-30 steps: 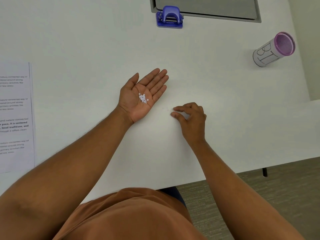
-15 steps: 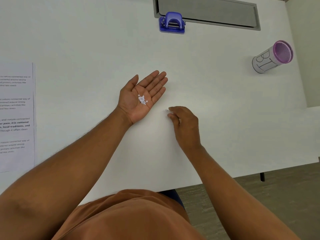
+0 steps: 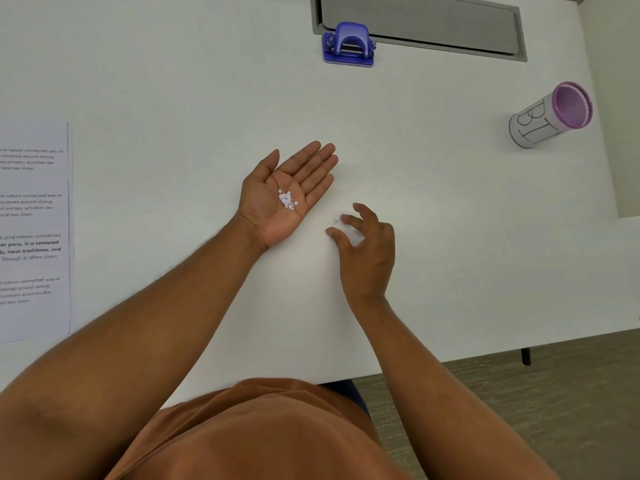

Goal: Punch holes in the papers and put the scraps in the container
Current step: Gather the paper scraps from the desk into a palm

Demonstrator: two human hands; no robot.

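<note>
Right hand [image 3: 367,251] palm-down on white surface [image 3: 450,237], fingers spread beside one tiny scrap [image 3: 336,221]. Left hand [image 3: 282,197] flat, palm-up, cradling small white round paper scraps [image 3: 287,199]. Printed paper sheets [image 3: 34,230] far left. White cylindrical container with pink rim [image 3: 550,116] far right; blue hole punch [image 3: 349,45] at back.

Scraps [image 3: 287,199] in upturned left palm [image 3: 282,199]

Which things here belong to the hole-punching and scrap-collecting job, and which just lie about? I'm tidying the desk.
Part of the job:
blue hole punch
printed paper sheets
small white paper scraps in the open left hand
one stray scrap by the right hand
white cylindrical container with purple rim

Lying about:
grey recessed panel in the white table
</note>
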